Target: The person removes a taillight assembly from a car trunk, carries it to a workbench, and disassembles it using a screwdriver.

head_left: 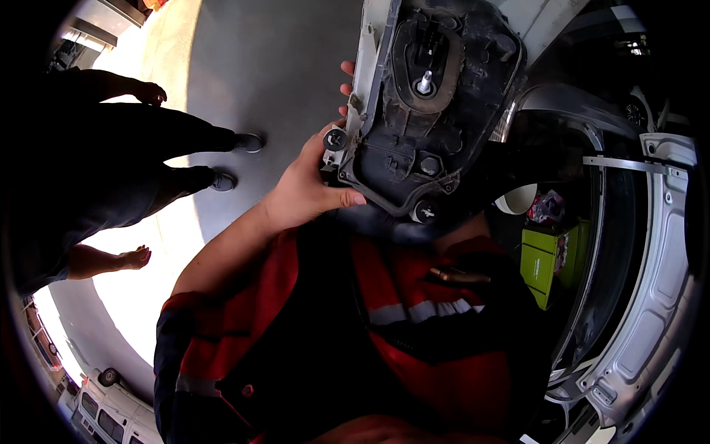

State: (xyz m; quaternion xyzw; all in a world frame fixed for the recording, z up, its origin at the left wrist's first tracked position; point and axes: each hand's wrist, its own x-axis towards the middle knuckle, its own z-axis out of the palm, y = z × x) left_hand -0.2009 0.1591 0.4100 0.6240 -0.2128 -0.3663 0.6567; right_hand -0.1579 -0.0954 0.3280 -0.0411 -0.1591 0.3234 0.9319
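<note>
A black plastic housing, apparently the back of a vehicle lamp, fills the upper middle, with a silver threaded fitting in its recess and a pale edge along its left side. My left hand is closed on its lower left corner, thumb across the front near a round black knob, other fingertips curled round the left edge. My right forearm runs up under the housing's lower right; that hand is hidden behind it.
Another person stands at the left on the grey floor. At right are an open silver vehicle panel with a metal strut, a green box and a white bucket. A white van stands at lower left.
</note>
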